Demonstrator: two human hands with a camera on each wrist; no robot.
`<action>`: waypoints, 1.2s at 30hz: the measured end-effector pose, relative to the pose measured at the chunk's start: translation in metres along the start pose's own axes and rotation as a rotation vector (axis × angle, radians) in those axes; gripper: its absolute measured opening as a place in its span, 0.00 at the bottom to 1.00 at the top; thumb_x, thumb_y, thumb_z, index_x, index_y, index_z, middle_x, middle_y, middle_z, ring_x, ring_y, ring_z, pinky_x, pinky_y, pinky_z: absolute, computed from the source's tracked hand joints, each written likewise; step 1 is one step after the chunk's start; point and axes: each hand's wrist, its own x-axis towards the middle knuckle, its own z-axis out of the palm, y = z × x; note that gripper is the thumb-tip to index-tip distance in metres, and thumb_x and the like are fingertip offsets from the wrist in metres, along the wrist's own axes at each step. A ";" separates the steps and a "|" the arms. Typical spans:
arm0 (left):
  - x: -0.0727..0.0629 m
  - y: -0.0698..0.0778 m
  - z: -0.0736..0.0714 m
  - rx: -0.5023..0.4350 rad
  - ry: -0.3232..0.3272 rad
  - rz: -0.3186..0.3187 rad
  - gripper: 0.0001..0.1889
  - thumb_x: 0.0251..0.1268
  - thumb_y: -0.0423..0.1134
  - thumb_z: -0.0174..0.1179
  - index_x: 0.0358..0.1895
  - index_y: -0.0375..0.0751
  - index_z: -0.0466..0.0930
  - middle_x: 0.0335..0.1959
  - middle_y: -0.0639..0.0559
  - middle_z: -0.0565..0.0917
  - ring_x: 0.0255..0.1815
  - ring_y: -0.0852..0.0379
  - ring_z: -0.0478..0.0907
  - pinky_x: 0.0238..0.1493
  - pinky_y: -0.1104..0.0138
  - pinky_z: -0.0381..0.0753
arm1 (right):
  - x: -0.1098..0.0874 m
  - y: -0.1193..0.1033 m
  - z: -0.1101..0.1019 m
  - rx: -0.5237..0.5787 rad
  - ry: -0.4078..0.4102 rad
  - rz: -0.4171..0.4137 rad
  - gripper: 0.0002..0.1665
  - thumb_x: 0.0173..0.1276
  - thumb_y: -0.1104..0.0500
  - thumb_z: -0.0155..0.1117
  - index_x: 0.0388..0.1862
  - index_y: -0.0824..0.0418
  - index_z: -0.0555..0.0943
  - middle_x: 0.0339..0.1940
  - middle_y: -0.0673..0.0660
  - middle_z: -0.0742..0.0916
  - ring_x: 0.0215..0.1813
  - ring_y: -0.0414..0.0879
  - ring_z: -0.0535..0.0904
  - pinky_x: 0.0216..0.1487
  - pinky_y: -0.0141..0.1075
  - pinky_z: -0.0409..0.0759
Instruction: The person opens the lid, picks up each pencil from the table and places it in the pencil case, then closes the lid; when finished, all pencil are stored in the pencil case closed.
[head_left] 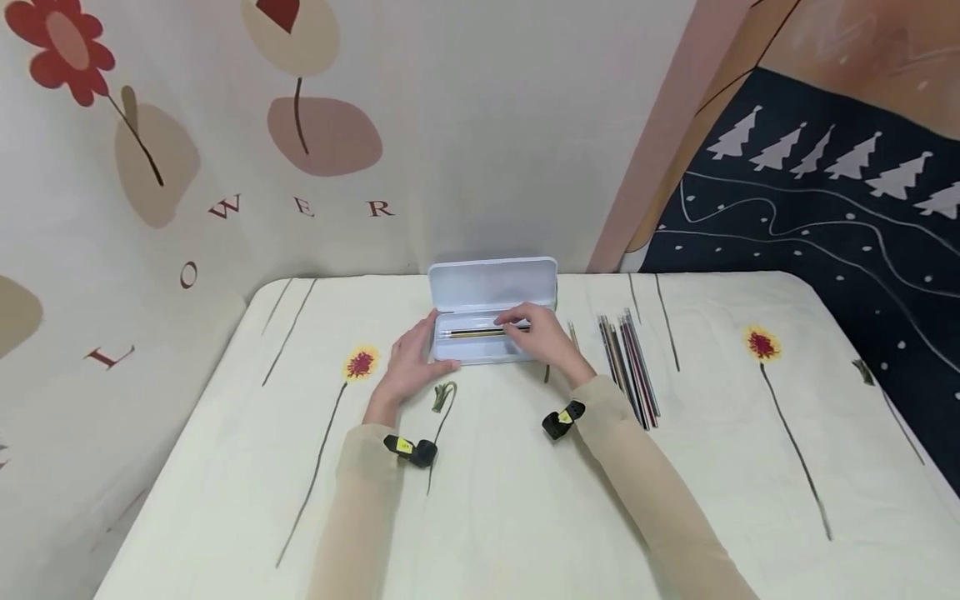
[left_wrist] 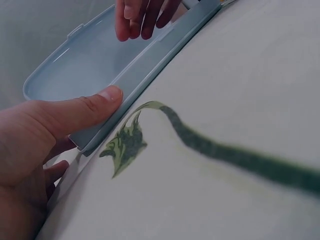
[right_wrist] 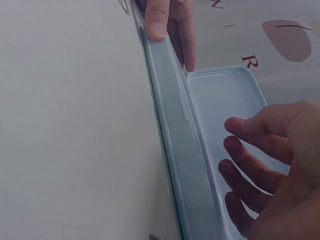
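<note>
A pale blue pencil case [head_left: 491, 285] stands with its lid raised at the back of the table. Inside its tray lie a few pencils [head_left: 472, 333], side by side along its length. My left hand [head_left: 411, 358] grips the case's left end, the thumb on the front wall in the left wrist view and the other fingers round the end. Over the right part of the tray hovers my right hand [head_left: 542, 332], its loosely bent fingers [right_wrist: 250, 165] apart and holding nothing in the right wrist view. It covers the right ends of the pencils in the head view.
To the right of the case, a loose bundle of pencils [head_left: 630, 367] lies on the white flower-print tablecloth [head_left: 495, 500]. Another thin pencil [head_left: 573, 335] shows just behind the right wrist. A printed curtain [head_left: 510, 125] hangs right behind the table.
</note>
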 end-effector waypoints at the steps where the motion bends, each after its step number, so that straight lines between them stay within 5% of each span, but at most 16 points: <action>1: 0.000 0.000 -0.001 0.002 -0.001 0.000 0.52 0.55 0.47 0.70 0.77 0.40 0.46 0.75 0.39 0.54 0.75 0.40 0.48 0.73 0.49 0.38 | -0.001 -0.001 -0.001 0.005 0.004 -0.010 0.11 0.66 0.68 0.58 0.43 0.68 0.86 0.45 0.62 0.86 0.53 0.55 0.79 0.57 0.46 0.74; 36: 0.000 0.003 -0.003 0.053 -0.029 0.029 0.51 0.56 0.46 0.69 0.76 0.35 0.46 0.75 0.37 0.53 0.75 0.40 0.46 0.72 0.48 0.38 | -0.044 0.015 -0.060 0.008 0.078 0.003 0.11 0.68 0.69 0.58 0.44 0.67 0.85 0.46 0.62 0.85 0.53 0.57 0.78 0.58 0.54 0.71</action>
